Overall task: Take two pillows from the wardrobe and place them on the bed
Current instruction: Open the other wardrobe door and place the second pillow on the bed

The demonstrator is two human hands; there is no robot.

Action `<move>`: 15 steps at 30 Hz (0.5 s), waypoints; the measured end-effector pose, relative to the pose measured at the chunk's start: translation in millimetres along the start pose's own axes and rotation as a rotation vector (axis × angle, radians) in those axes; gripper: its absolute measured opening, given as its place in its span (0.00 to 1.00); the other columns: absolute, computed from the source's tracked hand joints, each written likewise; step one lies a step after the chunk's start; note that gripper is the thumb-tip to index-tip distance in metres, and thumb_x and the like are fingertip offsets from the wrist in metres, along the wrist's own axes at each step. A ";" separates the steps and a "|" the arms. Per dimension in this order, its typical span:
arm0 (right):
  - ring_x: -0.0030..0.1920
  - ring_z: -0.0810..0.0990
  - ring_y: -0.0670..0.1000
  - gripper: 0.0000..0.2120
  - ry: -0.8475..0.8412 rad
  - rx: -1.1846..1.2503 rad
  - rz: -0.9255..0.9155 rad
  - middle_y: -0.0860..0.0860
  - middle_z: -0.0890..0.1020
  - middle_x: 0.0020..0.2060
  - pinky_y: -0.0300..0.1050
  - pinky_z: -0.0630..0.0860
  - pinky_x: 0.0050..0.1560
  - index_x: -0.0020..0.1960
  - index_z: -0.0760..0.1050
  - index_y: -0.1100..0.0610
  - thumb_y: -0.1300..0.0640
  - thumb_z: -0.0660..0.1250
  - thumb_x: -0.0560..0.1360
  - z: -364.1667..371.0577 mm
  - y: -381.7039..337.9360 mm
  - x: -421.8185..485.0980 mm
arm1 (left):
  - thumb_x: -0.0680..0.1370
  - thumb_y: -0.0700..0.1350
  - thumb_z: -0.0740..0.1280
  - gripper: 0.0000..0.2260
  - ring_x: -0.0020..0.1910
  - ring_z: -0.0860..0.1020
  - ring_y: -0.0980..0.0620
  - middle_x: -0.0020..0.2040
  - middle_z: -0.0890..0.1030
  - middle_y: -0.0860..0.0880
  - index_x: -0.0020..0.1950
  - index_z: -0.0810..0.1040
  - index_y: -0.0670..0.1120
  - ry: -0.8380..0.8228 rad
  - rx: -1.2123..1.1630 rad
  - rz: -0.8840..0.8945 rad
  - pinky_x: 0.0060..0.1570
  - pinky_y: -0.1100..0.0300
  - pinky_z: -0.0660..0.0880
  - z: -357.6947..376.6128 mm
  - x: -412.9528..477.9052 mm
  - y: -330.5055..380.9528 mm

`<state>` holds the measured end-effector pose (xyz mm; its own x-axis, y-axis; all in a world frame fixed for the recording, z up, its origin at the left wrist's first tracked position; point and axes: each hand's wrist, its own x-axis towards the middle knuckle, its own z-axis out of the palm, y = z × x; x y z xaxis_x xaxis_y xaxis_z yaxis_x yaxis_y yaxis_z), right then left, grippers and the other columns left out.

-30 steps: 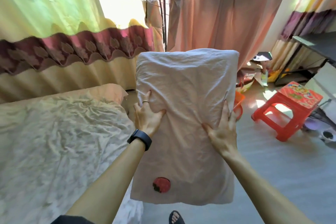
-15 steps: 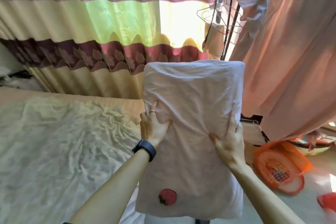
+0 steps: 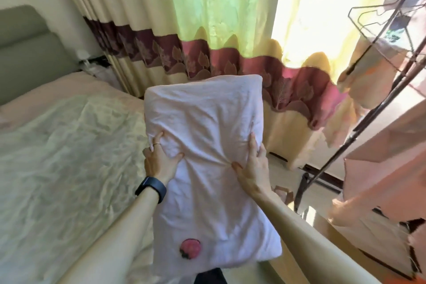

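The pillow (image 3: 207, 159) carries no readable writing — only a round red strawberry patch (image 3: 190, 249) near its lower end. You hold it upright in front of you, long axis vertical, just right of the bed (image 3: 57, 157). Your left hand (image 3: 159, 160) and right hand (image 3: 254, 168) each pinch a side edge, fingers curled into the fabric — thumbs pressed on the near face.

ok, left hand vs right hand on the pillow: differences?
The left hand wears a ring and a black wristband; the right hand wears neither. The left hand grips the pillow at its left edge, toward the bed; the right hand grips its right edge, toward the curtain. Both press thumbs into the pillow's front.
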<state>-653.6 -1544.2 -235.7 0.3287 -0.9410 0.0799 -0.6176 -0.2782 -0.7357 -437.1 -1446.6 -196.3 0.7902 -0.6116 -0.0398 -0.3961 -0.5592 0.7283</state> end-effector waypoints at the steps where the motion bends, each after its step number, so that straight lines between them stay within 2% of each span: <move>1: 0.68 0.67 0.67 0.49 -0.031 0.007 -0.001 0.62 0.59 0.75 0.60 0.68 0.68 0.81 0.42 0.48 0.56 0.72 0.73 9.5 0.6 17.5 | 0.71 0.49 0.78 0.37 0.62 0.72 0.35 0.65 0.70 0.37 0.76 0.63 0.55 0.015 0.003 -0.035 0.58 0.49 0.71 3.7 13.5 -0.5; 7: 0.69 0.67 0.65 0.49 -0.149 0.017 -0.019 0.61 0.58 0.76 0.58 0.68 0.68 0.81 0.42 0.46 0.54 0.72 0.72 59.9 4.8 134.8 | 0.70 0.50 0.79 0.37 0.56 0.76 0.34 0.65 0.69 0.37 0.75 0.64 0.58 0.069 -0.007 -0.174 0.57 0.51 0.71 36.1 116.8 4.0; 11: 0.70 0.67 0.66 0.49 -0.169 -0.006 -0.033 0.61 0.58 0.76 0.58 0.69 0.68 0.81 0.42 0.46 0.54 0.72 0.72 86.7 -1.2 230.0 | 0.70 0.50 0.79 0.37 0.55 0.76 0.34 0.64 0.69 0.37 0.74 0.65 0.58 0.074 -0.028 -0.207 0.56 0.51 0.72 63.7 207.3 19.8; 15: 0.71 0.66 0.65 0.49 -0.155 -0.011 -0.049 0.60 0.59 0.76 0.57 0.68 0.69 0.81 0.43 0.46 0.56 0.72 0.73 90.4 -10.7 321.8 | 0.70 0.50 0.78 0.36 0.54 0.77 0.35 0.64 0.68 0.39 0.74 0.64 0.58 0.067 -0.067 -0.225 0.50 0.55 0.69 86.7 286.0 53.9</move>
<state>-476.7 -1826.6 -262.9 0.4643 -0.8856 0.0105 -0.6054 -0.3260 -0.7261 -273.0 -1700.1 -227.7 0.8852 -0.4360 -0.1624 -0.1765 -0.6377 0.7498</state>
